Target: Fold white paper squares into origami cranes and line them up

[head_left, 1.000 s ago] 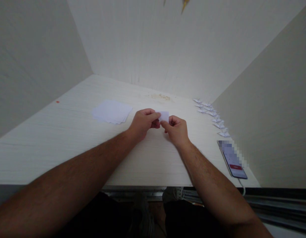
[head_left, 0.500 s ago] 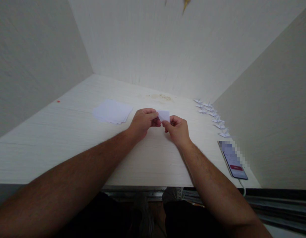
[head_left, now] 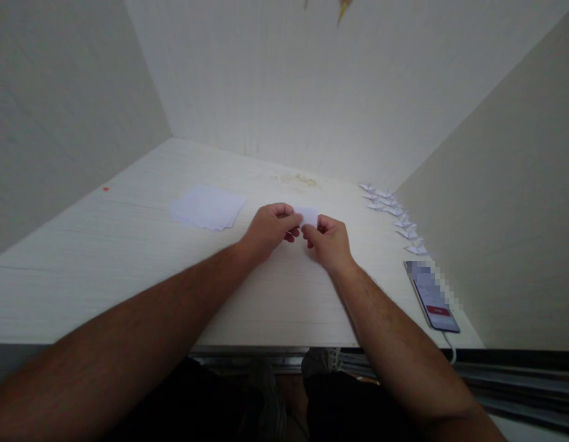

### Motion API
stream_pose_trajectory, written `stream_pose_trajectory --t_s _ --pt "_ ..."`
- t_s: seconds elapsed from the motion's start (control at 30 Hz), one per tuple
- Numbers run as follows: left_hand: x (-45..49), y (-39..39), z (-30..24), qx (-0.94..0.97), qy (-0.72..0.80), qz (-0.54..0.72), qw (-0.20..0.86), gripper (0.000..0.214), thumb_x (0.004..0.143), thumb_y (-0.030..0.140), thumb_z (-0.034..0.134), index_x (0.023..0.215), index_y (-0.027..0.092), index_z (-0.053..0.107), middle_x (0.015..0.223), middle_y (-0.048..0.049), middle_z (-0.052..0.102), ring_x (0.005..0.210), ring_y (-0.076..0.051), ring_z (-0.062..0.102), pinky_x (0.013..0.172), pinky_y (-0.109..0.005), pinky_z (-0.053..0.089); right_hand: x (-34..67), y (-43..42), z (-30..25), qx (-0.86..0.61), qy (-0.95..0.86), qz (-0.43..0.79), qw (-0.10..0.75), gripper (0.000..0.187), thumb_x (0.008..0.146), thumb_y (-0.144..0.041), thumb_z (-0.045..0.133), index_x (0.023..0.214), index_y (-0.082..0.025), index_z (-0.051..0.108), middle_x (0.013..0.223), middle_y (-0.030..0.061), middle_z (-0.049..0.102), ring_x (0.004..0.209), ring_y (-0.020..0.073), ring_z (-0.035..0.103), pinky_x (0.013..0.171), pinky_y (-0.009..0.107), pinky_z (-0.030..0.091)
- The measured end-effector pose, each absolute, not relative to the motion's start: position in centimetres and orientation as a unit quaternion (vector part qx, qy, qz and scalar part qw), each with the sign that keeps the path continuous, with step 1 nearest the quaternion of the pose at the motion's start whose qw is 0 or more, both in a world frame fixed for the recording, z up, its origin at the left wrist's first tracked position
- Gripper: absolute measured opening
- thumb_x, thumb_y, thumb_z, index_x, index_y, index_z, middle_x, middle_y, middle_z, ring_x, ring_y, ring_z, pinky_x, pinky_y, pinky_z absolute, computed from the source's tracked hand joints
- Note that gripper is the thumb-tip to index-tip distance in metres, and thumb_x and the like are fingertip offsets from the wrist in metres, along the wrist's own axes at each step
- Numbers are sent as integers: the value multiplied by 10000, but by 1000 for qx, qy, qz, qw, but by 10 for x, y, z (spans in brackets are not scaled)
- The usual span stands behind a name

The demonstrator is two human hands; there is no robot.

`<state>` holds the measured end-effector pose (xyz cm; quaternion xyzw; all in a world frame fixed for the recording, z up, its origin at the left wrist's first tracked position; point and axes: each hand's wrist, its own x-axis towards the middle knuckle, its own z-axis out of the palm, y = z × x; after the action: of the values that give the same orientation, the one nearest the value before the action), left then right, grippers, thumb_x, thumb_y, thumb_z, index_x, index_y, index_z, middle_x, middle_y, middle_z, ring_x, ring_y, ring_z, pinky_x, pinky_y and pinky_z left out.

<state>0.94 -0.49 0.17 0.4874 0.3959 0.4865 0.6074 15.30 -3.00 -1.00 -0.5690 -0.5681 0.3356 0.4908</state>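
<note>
A small folded piece of white paper [head_left: 309, 216] is held between my two hands, above the middle of the white table. My left hand [head_left: 275, 226] pinches its left side, with the thumb lying across the near face. At the lower right edge, my right hand [head_left: 329, 238] grips the paper between thumb and curled fingers. The fingertips behind the sheet are partly hidden. To the left of my hands lies a fanned stack of white paper sheets [head_left: 209, 207].
Several small folded paper cranes [head_left: 394, 210] stand in rows along the right wall. Nearer me lies a phone [head_left: 432, 298] with a cable [head_left: 451, 351] running off the table edge. Walls enclose the table [head_left: 127, 245] at the back and both sides.
My left thumb has moved right, further over the face of the paper. The paper has shifted slightly to the right; my right hand is almost unmoved.
</note>
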Motion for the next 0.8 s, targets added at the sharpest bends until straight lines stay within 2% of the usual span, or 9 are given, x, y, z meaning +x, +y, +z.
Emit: stream_pose_trajectory --t_s 0.2,0.37,0.53,0.67,0.8 --pt "5 0 -2 540 386 432 611 189 681 165 707 540 178 582 475 -7 555 415 -95 472 435 -234 339 154 -28 -12 -559 -537 379 505 192 670 -303 670 558 -204 549 492 -51 515 436 80 408 426 227 281" --pt "4 0 -2 566 399 407 596 212 662 136 668 481 184 567 436 2 516 383 -83 417 415 -235 261 156 -24 -17 -553 -486 408 540 169 665 -278 653 558 -208 542 485 -54 527 410 79 415 420 226 335" --pt "7 -4 0 489 382 446 645 186 642 187 741 544 173 584 515 -7 561 447 -92 481 459 -237 340 153 -25 -14 -522 -500 406 559 244 671 -359 731 622 -216 539 514 -58 544 444 90 479 452 231 394" --pt "8 -4 -4 455 351 454 681 187 623 232 806 645 146 641 615 -29 622 541 -112 554 529 -249 418 151 -28 -9 -526 -515 367 569 210 685 -374 730 690 -210 598 535 -44 586 461 101 513 457 235 402" --pt "8 -3 -7 460 344 455 680 181 628 234 814 690 136 675 651 -32 640 568 -118 567 561 -264 438 151 -28 -8 -524 -517 354 577 197 705 -370 723 704 -203 620 532 -40 594 455 99 509 459 236 396"
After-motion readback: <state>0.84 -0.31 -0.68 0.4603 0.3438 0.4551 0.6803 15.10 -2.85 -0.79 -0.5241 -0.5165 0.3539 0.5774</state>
